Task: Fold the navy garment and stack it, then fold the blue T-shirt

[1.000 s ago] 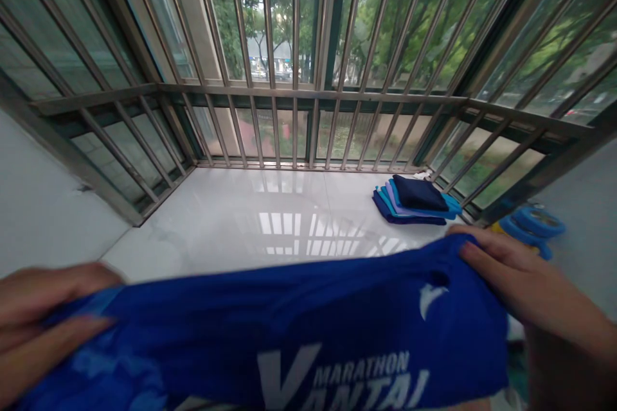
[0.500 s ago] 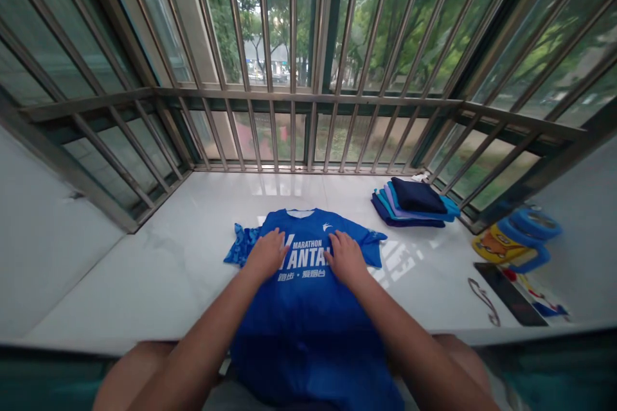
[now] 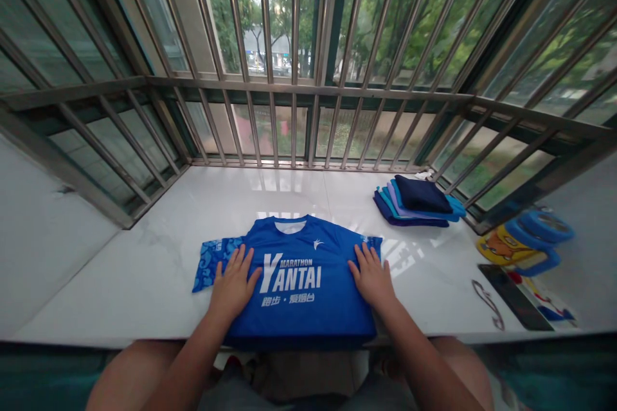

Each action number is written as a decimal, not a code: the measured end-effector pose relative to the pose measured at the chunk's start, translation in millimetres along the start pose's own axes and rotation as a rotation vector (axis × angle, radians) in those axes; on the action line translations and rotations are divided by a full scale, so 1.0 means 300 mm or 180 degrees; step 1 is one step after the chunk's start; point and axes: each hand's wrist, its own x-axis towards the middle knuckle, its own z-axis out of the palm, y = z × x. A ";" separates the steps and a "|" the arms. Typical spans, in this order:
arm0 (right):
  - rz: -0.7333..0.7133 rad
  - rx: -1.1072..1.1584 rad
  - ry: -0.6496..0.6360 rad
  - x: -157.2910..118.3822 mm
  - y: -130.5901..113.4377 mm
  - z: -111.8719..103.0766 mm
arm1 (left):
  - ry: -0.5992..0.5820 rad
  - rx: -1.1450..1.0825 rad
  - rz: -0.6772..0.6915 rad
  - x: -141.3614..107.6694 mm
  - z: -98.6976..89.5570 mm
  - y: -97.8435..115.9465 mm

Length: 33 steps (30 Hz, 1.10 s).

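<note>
A blue T-shirt [image 3: 299, 308] with white "Marathon Yantai" print lies front up on the white marble ledge [image 3: 159, 270], its collar toward the window. Its lower part drops over the ledge's near edge, so the hem is hidden. My left hand [image 3: 234, 282] rests flat on the shirt's left side beside the patterned sleeve, fingers spread. On the opposite side, my right hand [image 3: 372, 276] lies open across the shirt near the right sleeve. Both palms face down, and neither hand grips the cloth.
A stack of folded clothes [image 3: 417, 199] sits at the back right. Along the right wall stand a blue and yellow jug [image 3: 525, 241], a dark phone-like slab [image 3: 515, 298] and a thin bracelet or cord [image 3: 488, 305]. Metal window bars [image 3: 308, 93] enclose the ledge's far side.
My hands have moved apart, from the chest print out to the shirt's two sides. The shirt has shifted nearer and spread wider, and its left sleeve lies flatter.
</note>
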 end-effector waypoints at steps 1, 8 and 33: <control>0.0143 -0.0056 -0.0003 0.019 0.028 -0.008 | 0.0052 0.0050 -0.0253 0.002 -0.008 -0.039; 0.0738 -0.0501 0.0261 -0.008 0.079 -0.046 | 0.0259 0.0273 -0.0763 -0.008 -0.071 -0.249; -0.1701 0.1050 0.0346 -0.037 -0.614 0.111 | 0.0059 -0.0900 0.1052 -0.142 -0.153 -0.134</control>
